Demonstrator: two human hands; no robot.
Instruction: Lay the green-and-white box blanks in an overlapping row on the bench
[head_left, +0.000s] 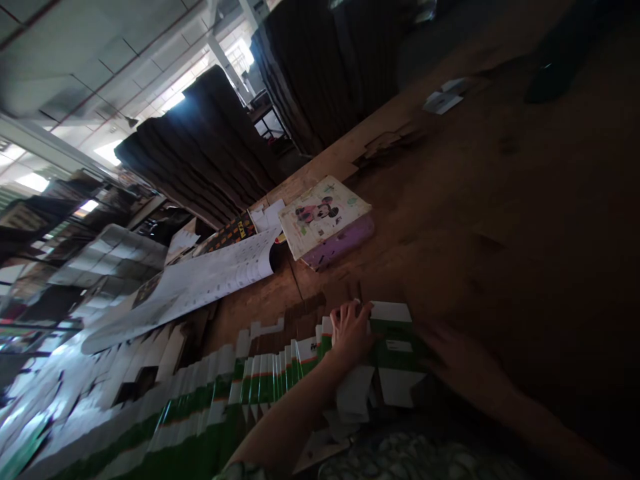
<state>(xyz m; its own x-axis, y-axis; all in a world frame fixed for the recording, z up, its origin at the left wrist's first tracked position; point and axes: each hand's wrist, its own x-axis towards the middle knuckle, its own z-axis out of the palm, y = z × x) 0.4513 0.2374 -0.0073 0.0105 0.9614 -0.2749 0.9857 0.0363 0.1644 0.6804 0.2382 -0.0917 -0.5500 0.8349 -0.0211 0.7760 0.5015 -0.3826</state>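
Note:
A green-and-white carton with open end flaps lies in front of me on the brown table. My left hand is at its left side, fingers bent and closed on its upper left edge. To the right of the carton is my right hand, dark and a little blurred, its fingers stretched toward the carton's right edge; nothing shows in it. Beside my left hand a long row of flattened green-and-white cartons stands close together and runs off to the lower left.
Beyond my hands sits a purple box with a cartoon mouse on its lid. A curled printed sheet lies to its left. Paper scraps are at the table's far side. Tall dark stacks stand behind the table.

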